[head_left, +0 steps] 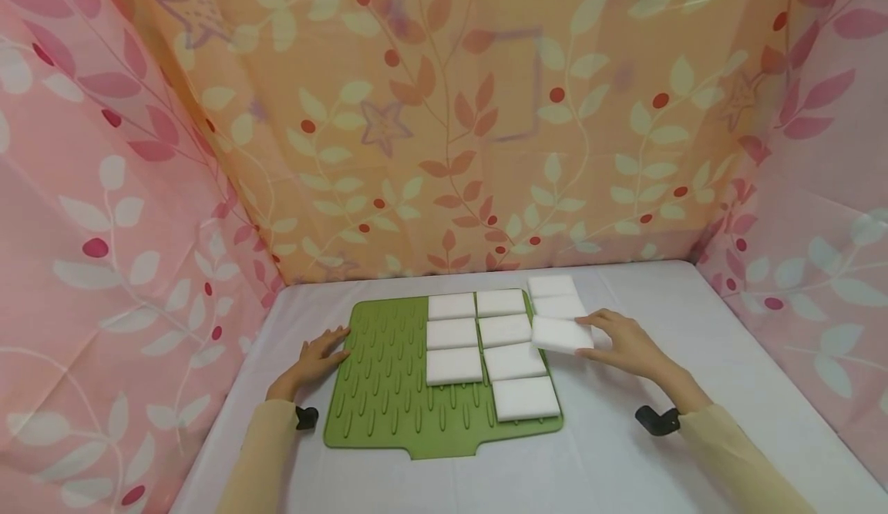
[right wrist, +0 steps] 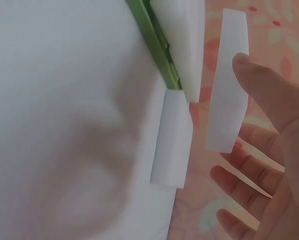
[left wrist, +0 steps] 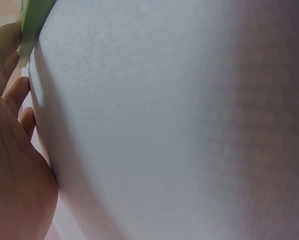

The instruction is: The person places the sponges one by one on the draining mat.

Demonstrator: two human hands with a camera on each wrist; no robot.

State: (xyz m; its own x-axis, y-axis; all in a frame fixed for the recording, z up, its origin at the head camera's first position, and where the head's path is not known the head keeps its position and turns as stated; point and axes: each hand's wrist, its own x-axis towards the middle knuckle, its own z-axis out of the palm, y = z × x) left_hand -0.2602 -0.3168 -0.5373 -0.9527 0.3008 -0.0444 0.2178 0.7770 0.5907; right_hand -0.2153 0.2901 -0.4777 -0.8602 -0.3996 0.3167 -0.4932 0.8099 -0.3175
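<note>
My right hand (head_left: 627, 344) pinches a white sponge (head_left: 560, 334) between thumb and fingers, holding it up over the right edge of the green ridged mat (head_left: 378, 391). In the right wrist view the thumb presses on one side of this sponge (right wrist: 227, 95), clear of the others. My left hand (head_left: 312, 360) rests at the mat's left edge, fingers stretched out to its rim. White sponges lie flat on the mat in two columns: three in the left column (head_left: 454, 365), several in the right one (head_left: 525, 398).
Two more white sponges (head_left: 551, 286) lie off the mat, by its far right corner. A white cloth covers the table (head_left: 617, 452). Patterned curtains (head_left: 444, 113) hang behind and on both sides. A black strap (head_left: 655, 420) sits at each wrist.
</note>
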